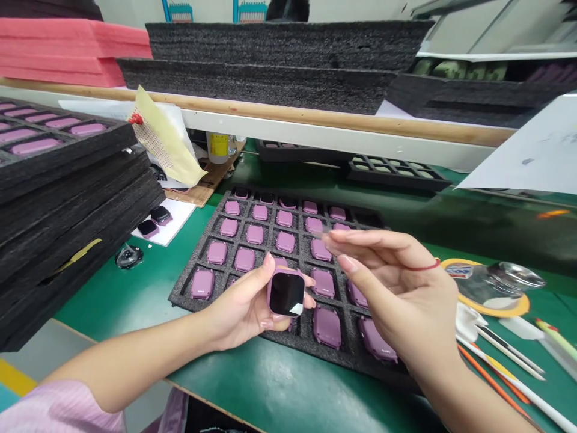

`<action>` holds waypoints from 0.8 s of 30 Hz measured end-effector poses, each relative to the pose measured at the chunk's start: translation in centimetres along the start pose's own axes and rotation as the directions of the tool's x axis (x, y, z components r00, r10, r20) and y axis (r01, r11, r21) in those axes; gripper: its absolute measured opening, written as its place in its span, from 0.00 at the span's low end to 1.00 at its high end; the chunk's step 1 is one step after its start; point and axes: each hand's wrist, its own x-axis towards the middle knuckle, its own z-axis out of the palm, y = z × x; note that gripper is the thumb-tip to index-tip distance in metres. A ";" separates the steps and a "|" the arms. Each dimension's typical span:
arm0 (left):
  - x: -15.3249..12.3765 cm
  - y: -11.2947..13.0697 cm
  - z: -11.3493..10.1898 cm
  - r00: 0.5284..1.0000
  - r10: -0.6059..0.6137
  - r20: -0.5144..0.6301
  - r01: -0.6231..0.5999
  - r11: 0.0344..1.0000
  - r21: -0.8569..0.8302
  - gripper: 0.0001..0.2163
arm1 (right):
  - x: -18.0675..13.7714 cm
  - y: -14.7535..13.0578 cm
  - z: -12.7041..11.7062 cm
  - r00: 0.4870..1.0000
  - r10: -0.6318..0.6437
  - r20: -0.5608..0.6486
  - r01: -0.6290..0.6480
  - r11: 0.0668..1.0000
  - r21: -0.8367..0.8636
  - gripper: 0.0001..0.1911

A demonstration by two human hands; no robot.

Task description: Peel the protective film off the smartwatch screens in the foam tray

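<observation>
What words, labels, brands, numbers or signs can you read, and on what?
No text is readable.
Yellow bottle label: too small.
Yellow sheet: print too small.
White sheet at right: faint marks, unreadable.
Purple cases: marks too small.
Watch in left hand: no text visible.

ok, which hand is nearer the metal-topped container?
Right. The right hand is raised over the foam tray, just left of the container; the left hand, holding a watch, is farther left.
</observation>
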 end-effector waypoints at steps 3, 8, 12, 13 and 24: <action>-0.1 0.0 0.0 1.000 -0.001 0.003 0.001 1.000 0.009 0.21 | 0.1 -0.1 -0.2 0.998 -0.065 -0.001 0.065 0.995 -0.071 0.06; -0.1 0.0 0.0 1.000 -0.003 0.001 0.003 1.000 0.011 0.21 | -0.2 -0.1 -1.1 0.912 -0.377 0.164 0.410 0.847 -0.337 0.18; -0.1 0.1 0.1 1.000 -0.001 0.000 0.001 1.000 0.002 0.20 | -1.3 -0.4 -1.8 0.775 -0.458 0.435 0.610 0.722 -0.327 0.27; -0.1 0.1 0.2 1.000 -0.003 0.000 0.003 1.000 0.002 0.20 | -1.6 -0.6 -2.0 0.763 -0.426 0.486 0.607 0.731 -0.313 0.27; -0.1 -0.5 0.1 0.994 0.061 -0.095 -0.054 0.995 0.082 0.24 | -1.6 -0.9 0.0 0.744 -0.416 0.523 0.631 0.696 -0.343 0.25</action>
